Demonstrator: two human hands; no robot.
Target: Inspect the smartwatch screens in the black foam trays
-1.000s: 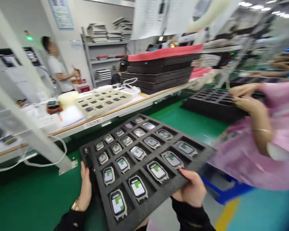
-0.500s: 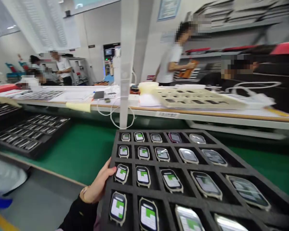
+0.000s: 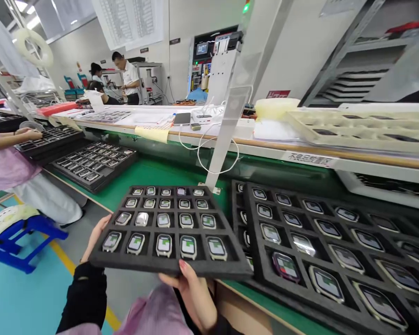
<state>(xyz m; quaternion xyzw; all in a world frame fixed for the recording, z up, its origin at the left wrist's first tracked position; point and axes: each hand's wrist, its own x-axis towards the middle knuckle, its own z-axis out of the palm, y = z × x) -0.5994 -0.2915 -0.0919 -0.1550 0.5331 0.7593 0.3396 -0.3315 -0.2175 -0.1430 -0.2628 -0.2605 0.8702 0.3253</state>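
Observation:
A black foam tray [image 3: 150,266] of smartwatches is held up in front of me, its front edge out past the bench edge. On its left side is my left hand [image 3: 98,231], the fingers partly hidden by the tray. At the front edge my right hand [image 3: 197,293] grips with the thumb on top and the fingers below. Each visible compartment has a square-faced watch [image 3: 164,244], many with a lit white and green screen. To the right, another black watch tray [image 3: 277,291] lies on top of a further tray.
Further left on the green bench [image 3: 157,170] lies another watch tray [image 3: 97,187]. A co-worker's hands [image 3: 30,135] are at a tray beyond it. A white post [image 3: 226,135] rises behind my tray, beside a raised shelf. A blue stool [image 3: 31,237] stands at lower left.
My view has turned left. The tray has moved left, away from the right side of the bench, where stacked trays now show. My right hand has come into view at its front edge.

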